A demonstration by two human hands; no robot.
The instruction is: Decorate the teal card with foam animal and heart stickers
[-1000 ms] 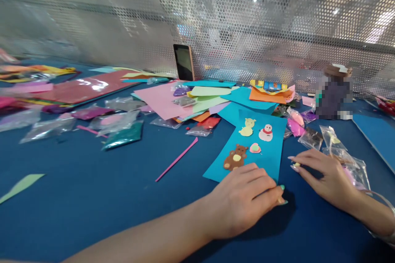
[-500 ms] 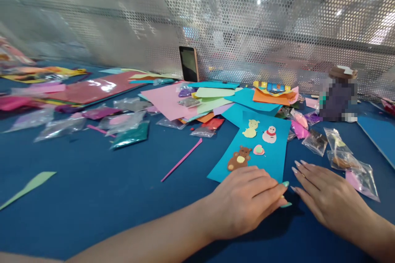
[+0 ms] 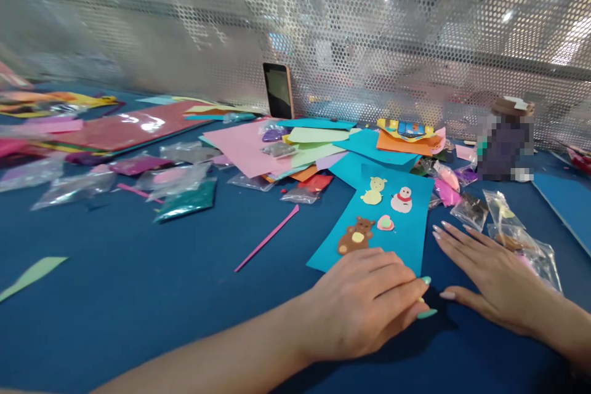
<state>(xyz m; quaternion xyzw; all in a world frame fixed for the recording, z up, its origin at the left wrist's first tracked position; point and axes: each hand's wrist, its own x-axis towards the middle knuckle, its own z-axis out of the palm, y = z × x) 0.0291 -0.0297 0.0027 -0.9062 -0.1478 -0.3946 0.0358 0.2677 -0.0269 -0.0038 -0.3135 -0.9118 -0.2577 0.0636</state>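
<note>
My left hand (image 3: 364,305) is closed at the lower edge of a bright blue paper sheet (image 3: 341,246), covering part of it. A small pale-yellow piece (image 3: 421,300), apparently modelling clay, shows between its thumb and fingers; the rest is hidden. My right hand (image 3: 492,274) rests to the right of the sheet, palm down, with fingers stretched and thumb apart. On the sheet are flat clay-like figures: a brown bear (image 3: 356,235), a pale-yellow animal (image 3: 373,191), a white snowman with a red scarf (image 3: 402,199) and a small pink shape with a green centre (image 3: 385,223).
A pink modelling stick (image 3: 268,238) and a light green tool (image 3: 34,277) lie on the blue table. Clear bags, one teal (image 3: 187,202), and coloured papers (image 3: 240,148) spread behind. A phone (image 3: 278,91) leans against the perforated metal screen (image 3: 369,37). More bags (image 3: 517,237) lie right.
My right hand has spread its thumb away from its fingers and shifted slightly. My left hand stays almost in place, still closed. The view has shifted slightly.
</note>
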